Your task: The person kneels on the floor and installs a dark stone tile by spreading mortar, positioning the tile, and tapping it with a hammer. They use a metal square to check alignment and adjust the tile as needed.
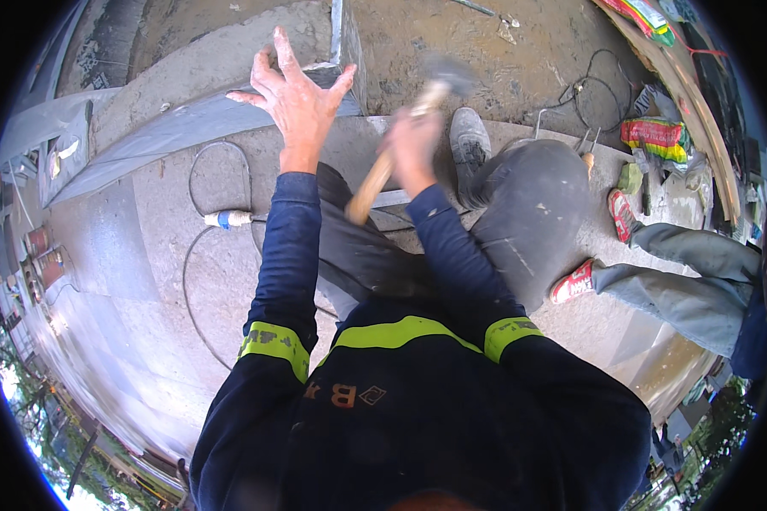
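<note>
In the head view, the right hand [413, 145], just above centre of the frame, is closed round the wooden handle of a hammer [372, 186]; the hammer slants from centre up toward the right, its dark head at upper centre. The left hand [298, 100], upper left of centre, is spread wide with nothing in it, over the corner of a raised grey slab edge [343, 60]. Hand and hammer are blurred, so I cannot tell whether the head or the left fingertips touch anything.

The main danger, I judge, is a stray blow: the left fingers are near the hammer's side of that corner, and a glancing hit or a slipping handle could catch them. A hard strike on the corner might also chip it. The grey shoe [470, 138], just right of the hammer head, could be struck if the swing drifted rightward.

At left of centre, a looped cable [190, 289] with a white-and-blue connector [228, 219] lies near the left forearm, and a shifting foot could snag it. A co-worker's red shoe [573, 283], lower right of centre, is near the person's knee, so a misstep might jog the person's aim.
</note>
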Available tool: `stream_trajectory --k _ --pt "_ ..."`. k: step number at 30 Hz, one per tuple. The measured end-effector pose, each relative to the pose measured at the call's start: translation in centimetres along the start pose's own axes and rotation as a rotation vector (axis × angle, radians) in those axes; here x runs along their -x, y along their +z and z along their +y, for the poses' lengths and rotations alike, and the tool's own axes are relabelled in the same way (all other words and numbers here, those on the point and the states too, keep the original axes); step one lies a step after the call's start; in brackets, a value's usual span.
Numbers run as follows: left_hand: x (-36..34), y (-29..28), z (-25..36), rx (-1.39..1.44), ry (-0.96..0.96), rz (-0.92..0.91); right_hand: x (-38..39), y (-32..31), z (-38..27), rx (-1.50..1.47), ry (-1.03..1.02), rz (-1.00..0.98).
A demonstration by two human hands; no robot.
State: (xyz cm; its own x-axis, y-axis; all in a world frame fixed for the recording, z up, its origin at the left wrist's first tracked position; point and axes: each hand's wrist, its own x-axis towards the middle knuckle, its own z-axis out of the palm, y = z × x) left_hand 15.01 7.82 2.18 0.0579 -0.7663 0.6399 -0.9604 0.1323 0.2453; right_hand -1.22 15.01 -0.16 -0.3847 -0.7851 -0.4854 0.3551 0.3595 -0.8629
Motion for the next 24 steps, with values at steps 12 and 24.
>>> stream_trajectory --k 12,24 --pt "-0.4 -0.6 0.5 0.017 -0.013 -0.072 -2.7 -1.5 -1.4 -0.225 -0.033 0.045" --pt "-0.7 -1.1 1.2 0.002 -0.034 -0.104 -0.4 -0.6 0.6 0.114 0.087 -0.247"
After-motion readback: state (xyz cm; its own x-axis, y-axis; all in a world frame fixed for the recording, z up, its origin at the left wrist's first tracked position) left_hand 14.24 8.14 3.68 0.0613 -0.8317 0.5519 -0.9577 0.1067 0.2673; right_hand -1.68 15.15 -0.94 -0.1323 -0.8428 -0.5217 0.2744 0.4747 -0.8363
